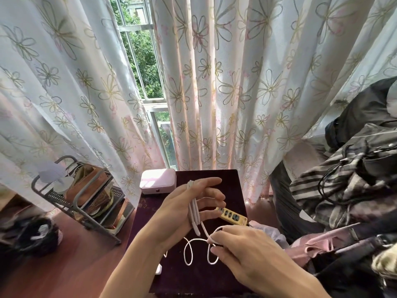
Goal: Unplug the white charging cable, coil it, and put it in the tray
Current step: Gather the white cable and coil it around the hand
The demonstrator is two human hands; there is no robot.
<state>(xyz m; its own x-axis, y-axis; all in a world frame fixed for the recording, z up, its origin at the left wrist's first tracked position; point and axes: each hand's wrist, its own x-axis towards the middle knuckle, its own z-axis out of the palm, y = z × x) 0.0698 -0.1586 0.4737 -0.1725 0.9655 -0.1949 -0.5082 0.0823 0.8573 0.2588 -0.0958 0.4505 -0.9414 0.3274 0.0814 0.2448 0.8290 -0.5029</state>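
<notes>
The white charging cable (194,214) is wound in a few loops around the spread fingers of my left hand (184,209), which hovers over the dark maroon table (232,186). My right hand (240,248) pinches the loose run of the cable just below and to the right of the left hand. More slack cable curls in two loops on the table between my hands, and its white plug end (158,270) lies near the table's left edge. A yellow power strip (233,216) lies behind my left fingers. A pink tray-like box (158,181) sits at the table's far left corner.
A grey metal rack (86,196) with books stands on the floor to the left. A black bin (30,235) is at the far left. Piled dark clothes and black cords (348,179) fill the right side. Floral curtains (214,82) hang behind the table.
</notes>
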